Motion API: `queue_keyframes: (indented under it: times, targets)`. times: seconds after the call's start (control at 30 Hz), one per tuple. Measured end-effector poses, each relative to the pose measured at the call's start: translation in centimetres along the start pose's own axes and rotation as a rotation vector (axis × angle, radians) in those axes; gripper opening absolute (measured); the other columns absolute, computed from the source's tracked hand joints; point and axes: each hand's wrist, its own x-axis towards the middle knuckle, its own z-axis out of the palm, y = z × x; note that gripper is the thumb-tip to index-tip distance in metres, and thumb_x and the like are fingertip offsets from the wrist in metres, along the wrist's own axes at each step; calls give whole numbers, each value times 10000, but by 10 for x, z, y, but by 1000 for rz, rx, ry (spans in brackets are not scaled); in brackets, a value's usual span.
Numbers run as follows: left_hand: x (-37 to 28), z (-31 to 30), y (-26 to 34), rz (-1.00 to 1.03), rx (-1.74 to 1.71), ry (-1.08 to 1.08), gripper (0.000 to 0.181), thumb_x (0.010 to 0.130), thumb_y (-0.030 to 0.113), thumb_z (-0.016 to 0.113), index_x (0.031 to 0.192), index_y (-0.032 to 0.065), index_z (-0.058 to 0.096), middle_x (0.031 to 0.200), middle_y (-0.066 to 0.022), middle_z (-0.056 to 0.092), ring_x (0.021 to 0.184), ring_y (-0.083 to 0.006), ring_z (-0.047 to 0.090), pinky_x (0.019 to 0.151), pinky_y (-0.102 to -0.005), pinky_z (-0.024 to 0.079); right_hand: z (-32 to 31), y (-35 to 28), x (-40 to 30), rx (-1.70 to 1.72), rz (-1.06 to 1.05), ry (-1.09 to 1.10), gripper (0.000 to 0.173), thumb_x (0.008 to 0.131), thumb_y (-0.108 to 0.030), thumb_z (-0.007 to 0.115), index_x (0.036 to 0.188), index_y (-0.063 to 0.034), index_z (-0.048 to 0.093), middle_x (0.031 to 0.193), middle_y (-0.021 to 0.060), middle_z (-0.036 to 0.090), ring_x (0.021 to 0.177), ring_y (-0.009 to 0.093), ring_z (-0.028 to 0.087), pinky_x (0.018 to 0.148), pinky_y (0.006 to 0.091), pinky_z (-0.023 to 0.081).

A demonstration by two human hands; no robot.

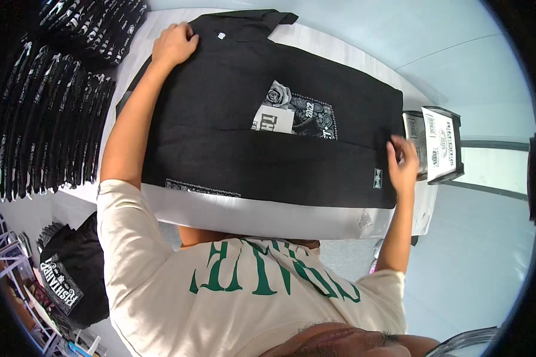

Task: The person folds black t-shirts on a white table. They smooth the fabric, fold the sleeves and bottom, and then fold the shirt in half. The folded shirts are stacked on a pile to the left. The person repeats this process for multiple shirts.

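Observation:
A black short-sleeved shirt (214, 89) lies spread on the white table with its sides folded inward. Between the folded panels a printed patch (312, 111) with a rose and bandana pattern shows. My left hand (175, 44) rests at the shirt's upper left edge, its fingers curled onto the cloth. Over the hem at the right end is my right hand (403, 163), thumb and fingers apart, slightly blurred, with no cloth plainly held. Near it a small woven label (378, 178) sits on the shirt. More bandana print peeks out along the near edge.
Stacks of folded black garments (49, 120) stand on the left of the table (268, 223). A black tray (458, 134) with printed sheets (440, 145) is at the right end. Lower left, a black printed garment (78, 267) hangs or lies beside metal racking (9, 263).

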Motion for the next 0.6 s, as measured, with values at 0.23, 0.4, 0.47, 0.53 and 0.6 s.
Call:
queue_keyframes:
  times: [0.23,0.4,0.47,0.53,0.6]
  targets:
    - [70,19,37,257,117,179,353,936,396,684,1232,204,703,1322,-91,670,1283,-290,600,1049,-592,424,72,39,175,-139,-248,-5,340,917,-63,638,1255,-54,678,1204,196,670,1133,371,653,974,436,522]
    - [73,-30,55,239,-144,100,291,1013,356,585,1198,164,702,1109,-112,749,1063,-334,703,946,-530,505,93,74,201,-323,-15,-312,444,832,-115,698,1270,-49,683,1186,200,676,1153,415,627,1012,491,512]
    - [50,-64,58,322,-261,268,263,1034,311,570,1157,120,702,983,-149,750,920,-386,715,808,-448,559,83,69,196,-449,-71,-271,392,827,-128,709,1212,-50,709,1149,199,678,1119,406,631,1002,496,511]
    - [19,-106,56,436,-461,317,117,944,111,677,1019,25,704,904,-127,718,861,-293,703,787,-378,549,62,55,185,-479,-150,-173,323,832,-145,719,1142,-55,734,1116,200,681,1080,396,634,973,490,511]
    - [-39,-138,46,505,-489,348,136,950,109,688,1050,17,703,960,-141,724,907,-291,714,826,-377,553,31,37,164,-424,-198,-32,264,849,-163,718,1093,-66,743,1114,193,676,1055,388,624,942,483,495]
